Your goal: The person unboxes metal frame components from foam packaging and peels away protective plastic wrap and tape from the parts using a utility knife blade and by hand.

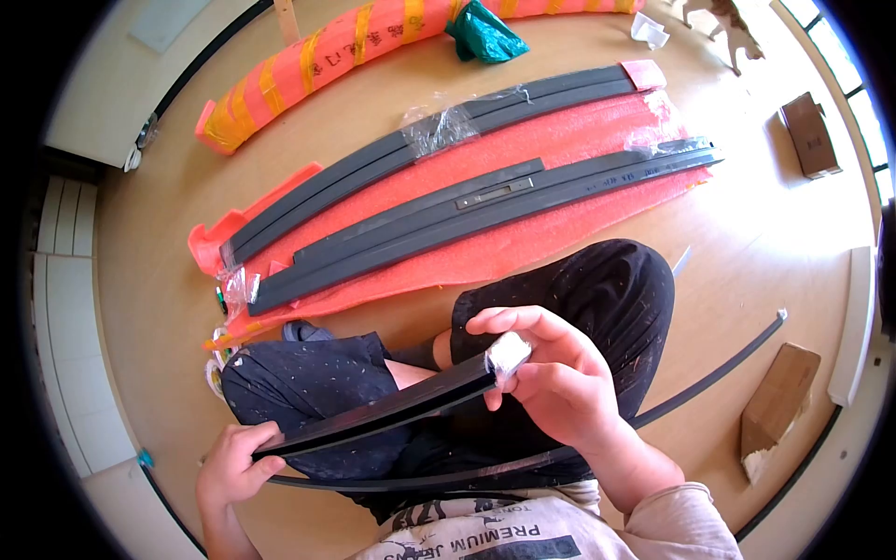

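Observation:
My left hand (239,461) is closed around the lower left end of a long dark grey profile strip (392,411), which lies tilted across my lap. At the strip's upper right end is a wrapping of white or clear tape (508,355). The fingers and thumb of my right hand (565,378) curl around that wrapped end and touch it. A thinner dark strip (705,378) runs beneath my right forearm and across my lap, its far tip also pale and wrapped. Its near end passes close to my left hand, and I cannot tell whether that hand holds it.
Ahead, dark profiles (373,233) with clear tape lie on pink foam (560,224). Beyond are a long taped pink roll (355,37) and a green plastic bag (485,33). Cardboard boxes (810,137) stand at right. A cat (728,28) is at the far right.

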A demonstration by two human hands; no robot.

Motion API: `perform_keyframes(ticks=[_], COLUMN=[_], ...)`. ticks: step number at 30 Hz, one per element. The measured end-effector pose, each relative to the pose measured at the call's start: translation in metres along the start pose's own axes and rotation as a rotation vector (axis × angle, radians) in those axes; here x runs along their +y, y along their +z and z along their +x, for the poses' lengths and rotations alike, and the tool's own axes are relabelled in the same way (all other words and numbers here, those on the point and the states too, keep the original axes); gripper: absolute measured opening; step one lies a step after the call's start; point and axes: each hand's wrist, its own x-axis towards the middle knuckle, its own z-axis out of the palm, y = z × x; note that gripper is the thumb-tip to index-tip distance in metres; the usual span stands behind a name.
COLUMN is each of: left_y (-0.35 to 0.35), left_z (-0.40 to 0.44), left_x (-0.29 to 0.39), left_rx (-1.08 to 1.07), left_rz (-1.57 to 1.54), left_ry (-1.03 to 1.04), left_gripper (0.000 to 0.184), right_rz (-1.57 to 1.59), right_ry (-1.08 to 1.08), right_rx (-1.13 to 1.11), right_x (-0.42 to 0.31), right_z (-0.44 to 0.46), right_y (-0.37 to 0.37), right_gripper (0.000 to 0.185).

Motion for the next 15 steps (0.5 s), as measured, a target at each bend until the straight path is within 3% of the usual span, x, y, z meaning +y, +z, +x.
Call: perform_keyframes(ticks=[5, 7, 9, 12, 15], left_y=[0.008, 0.011, 0.019, 0.024, 0.032], left_z=[0.007, 0.014, 0.026, 0.044, 0.063], left_x=[0.022, 0.039, 0.052, 0.068, 0.080], left_rx=[0.102, 0.111, 0.192, 0.282, 0.389], left_rz=[0.224, 0.348, 0.440, 0.565, 0.625], left_ry=[-0.001, 0.017, 0.157, 0.208, 0.353], left_gripper=[0.045, 0.043, 0.044, 0.047, 0.046], right_rz=[-0.340, -0.421, -0.559, -0.601, -0.432], right_ry=[0.031, 0.073, 0.051, -0.013, -0.065], right_rx=[0.055, 0.186, 0.251, 0.373, 0.403], right_x=[0.001, 0.001, -0.003, -0.020, -0.038], right_z=[-0.005, -0.004, -0.004, -0.009, -0.029], right_y=[0.006, 0.010, 0.010, 0.001, -0.031], right_gripper=[0.042, 0.039, 0.040, 0.034, 0.027])
